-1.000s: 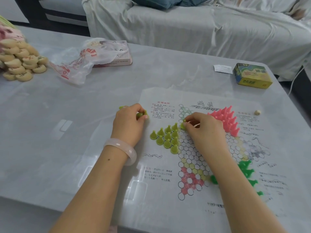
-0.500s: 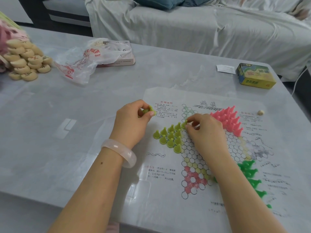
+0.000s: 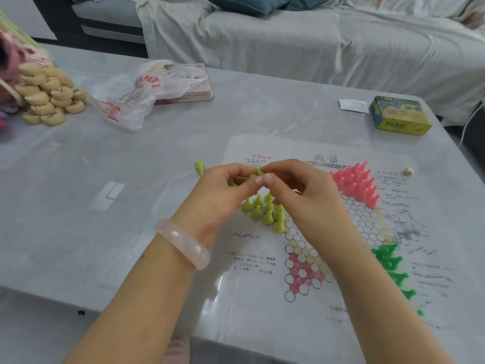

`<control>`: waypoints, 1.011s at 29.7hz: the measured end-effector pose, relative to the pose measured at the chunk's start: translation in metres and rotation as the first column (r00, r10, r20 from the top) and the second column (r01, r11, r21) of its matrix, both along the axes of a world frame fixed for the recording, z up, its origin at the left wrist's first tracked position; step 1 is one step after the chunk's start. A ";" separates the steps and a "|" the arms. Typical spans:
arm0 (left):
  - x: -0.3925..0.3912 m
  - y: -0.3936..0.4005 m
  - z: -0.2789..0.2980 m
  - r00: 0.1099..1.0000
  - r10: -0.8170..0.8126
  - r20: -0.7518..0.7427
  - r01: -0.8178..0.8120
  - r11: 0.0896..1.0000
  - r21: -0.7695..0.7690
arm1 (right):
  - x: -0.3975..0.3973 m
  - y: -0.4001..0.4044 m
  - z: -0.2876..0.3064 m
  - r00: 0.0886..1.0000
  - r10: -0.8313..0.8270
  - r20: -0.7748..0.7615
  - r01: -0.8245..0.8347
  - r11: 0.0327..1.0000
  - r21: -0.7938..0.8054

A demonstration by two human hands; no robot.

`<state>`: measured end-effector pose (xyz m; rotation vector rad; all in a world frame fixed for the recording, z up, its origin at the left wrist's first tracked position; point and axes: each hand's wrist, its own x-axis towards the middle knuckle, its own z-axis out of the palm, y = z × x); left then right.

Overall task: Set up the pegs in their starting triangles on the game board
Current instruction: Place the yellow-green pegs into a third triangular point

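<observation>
A paper game board point(image 3: 309, 261) with printed hexagon cells lies on the table. Several yellow-green pegs point(image 3: 265, 210) stand in its left triangle, pink pegs point(image 3: 358, 183) fill the upper right triangle, and bright green pegs point(image 3: 391, 261) stand at the right. My left hand point(image 3: 220, 198) and my right hand point(image 3: 296, 195) meet above the yellow-green group. The left hand holds a few yellow-green pegs, and the right hand's fingertips pinch one yellow-green peg point(image 3: 258, 171) at the left hand's fingers. One loose yellow-green peg point(image 3: 199, 166) lies on the table left of the board.
Round wooden game discs point(image 3: 47, 94) are piled at the far left. A plastic bag point(image 3: 136, 95) lies over a flat box point(image 3: 194, 88). A yellow-green card box point(image 3: 400, 115) and a paper slip point(image 3: 353, 105) sit at the far right; a small bead point(image 3: 408, 171) rests on the board.
My right hand has lifted off the board and come up to my left hand, which moved right. Both now meet above the yellow-green pegs around one peg.
</observation>
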<state>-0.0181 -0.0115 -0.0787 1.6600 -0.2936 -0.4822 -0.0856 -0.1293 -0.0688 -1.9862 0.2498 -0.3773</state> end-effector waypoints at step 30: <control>-0.009 0.004 0.004 0.981 0.127 0.147 -0.137 0.988 0.065 | 0.001 -0.025 -0.038 0.917 -0.352 -0.187 0.226 0.846 -0.483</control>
